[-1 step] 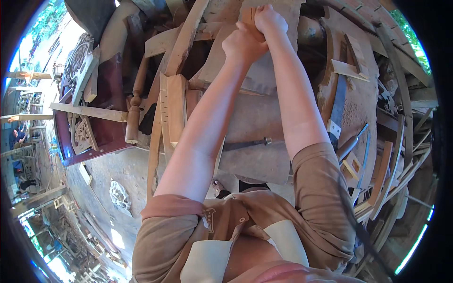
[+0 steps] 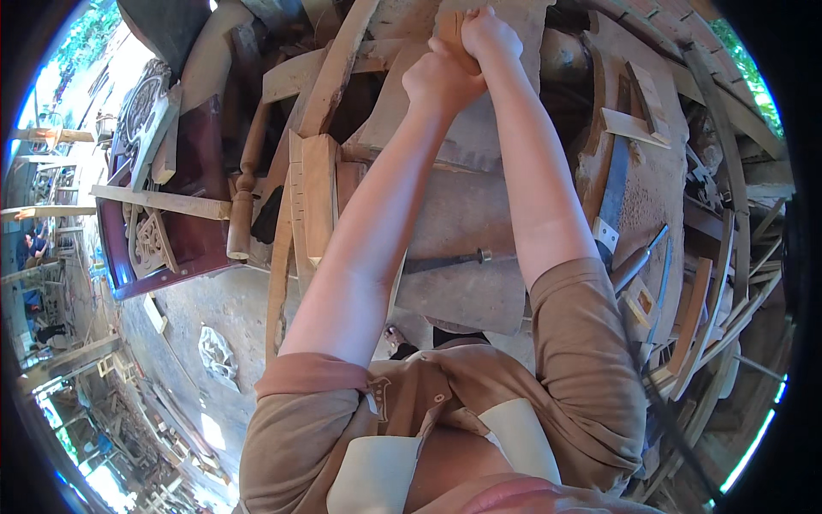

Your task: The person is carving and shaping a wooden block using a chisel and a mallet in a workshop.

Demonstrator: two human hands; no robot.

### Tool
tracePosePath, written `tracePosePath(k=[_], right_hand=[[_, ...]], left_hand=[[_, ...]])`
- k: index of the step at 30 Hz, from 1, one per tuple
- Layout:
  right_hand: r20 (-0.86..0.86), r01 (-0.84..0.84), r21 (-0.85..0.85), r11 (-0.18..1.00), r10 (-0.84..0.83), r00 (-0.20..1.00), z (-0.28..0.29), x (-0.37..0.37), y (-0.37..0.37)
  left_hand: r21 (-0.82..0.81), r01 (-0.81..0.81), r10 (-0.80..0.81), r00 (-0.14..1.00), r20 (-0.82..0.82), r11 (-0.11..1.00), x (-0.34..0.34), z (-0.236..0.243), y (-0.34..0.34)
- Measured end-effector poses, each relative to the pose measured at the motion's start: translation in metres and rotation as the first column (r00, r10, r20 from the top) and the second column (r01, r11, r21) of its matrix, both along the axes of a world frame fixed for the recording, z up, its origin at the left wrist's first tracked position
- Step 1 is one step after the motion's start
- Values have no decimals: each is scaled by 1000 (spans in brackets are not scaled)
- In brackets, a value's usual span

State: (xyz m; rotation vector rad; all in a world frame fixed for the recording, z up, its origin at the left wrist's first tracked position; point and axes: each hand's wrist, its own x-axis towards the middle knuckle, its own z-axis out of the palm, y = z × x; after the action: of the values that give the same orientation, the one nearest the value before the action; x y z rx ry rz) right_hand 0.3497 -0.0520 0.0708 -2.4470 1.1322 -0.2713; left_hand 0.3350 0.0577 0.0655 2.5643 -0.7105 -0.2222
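Note:
Far out in front of me, at the top of the head view, my left hand (image 2: 435, 79) and my right hand (image 2: 491, 36) are closed on a small orange-brown wooden piece (image 2: 455, 31). My right hand is higher and farther forward than my left. They are over a pale, rough wooden board (image 2: 390, 120). A wooden block (image 2: 319, 191) stands beside my left forearm. A long dark metal tool with a bright end (image 2: 449, 261) lies on the lower surface between my forearms.
At left lies a dark red panel (image 2: 193, 137) with carved pieces and a turned leg (image 2: 242, 223). At right are a dark straight bar (image 2: 615, 180), wood offcuts (image 2: 635, 128) and stacked strips (image 2: 700, 300). A white bag (image 2: 216, 355) lies on the floor. A person (image 2: 34, 244) is at the far left.

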Motion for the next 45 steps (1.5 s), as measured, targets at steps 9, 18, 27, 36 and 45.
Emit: tracePosePath(k=[9, 18, 27, 36, 45], right_hand=[[-26, 45, 16, 999, -45, 999, -11, -51, 23], [-39, 117, 0, 993, -117, 992, -10, -128, 69], [-6, 106, -9, 994, -106, 994, -11, -87, 24], [17, 54, -22, 998, -54, 998, -13, -27, -44], [-40, 68, -19, 998, -69, 997, -11, -65, -6]], left_hand=[[-6, 52, -53, 998, -19, 999, -49, 0, 29], [1, 158, -158, 987, -42, 987, -111, 3, 74], [19, 141, -140, 989, -46, 990, -75, 6, 30], [33, 104, -104, 995, -8, 994, -21, 5, -34], [16, 130, -129, 991, -31, 991, -57, 8, 3]])
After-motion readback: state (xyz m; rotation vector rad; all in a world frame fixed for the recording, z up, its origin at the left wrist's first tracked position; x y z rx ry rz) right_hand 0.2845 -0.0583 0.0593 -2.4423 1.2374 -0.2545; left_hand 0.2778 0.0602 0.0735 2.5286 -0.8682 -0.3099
